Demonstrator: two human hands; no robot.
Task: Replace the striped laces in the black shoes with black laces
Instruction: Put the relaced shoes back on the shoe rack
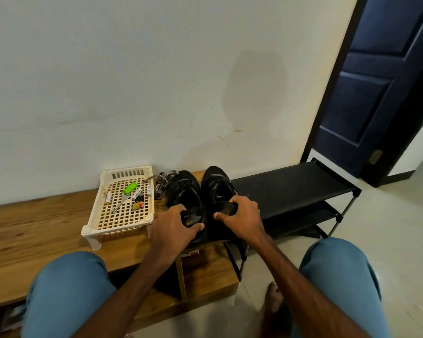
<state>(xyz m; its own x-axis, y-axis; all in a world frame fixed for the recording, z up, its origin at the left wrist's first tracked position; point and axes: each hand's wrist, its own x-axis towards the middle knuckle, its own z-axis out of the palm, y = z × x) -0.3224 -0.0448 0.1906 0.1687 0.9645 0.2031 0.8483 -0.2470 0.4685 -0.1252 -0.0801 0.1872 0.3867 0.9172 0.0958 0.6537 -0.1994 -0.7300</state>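
Note:
Two black shoes stand side by side on the wooden bench (34,228), toes toward the wall. My left hand (174,223) grips the heel of the left shoe (185,191). My right hand (239,215) grips the heel and collar of the right shoe (217,184). Both shoes show dark laces over the tongue. A heap of striped black-and-white laces (163,182) lies on the bench between the left shoe and the basket, touching neither hand.
A cream plastic basket (95,223) left of the shoes holds batteries, a green lighter, keys and small items. A black two-tier shoe rack (296,191) stands right of the bench. The white wall is close behind, a dark blue door (376,93) at right. My knees frame the bottom.

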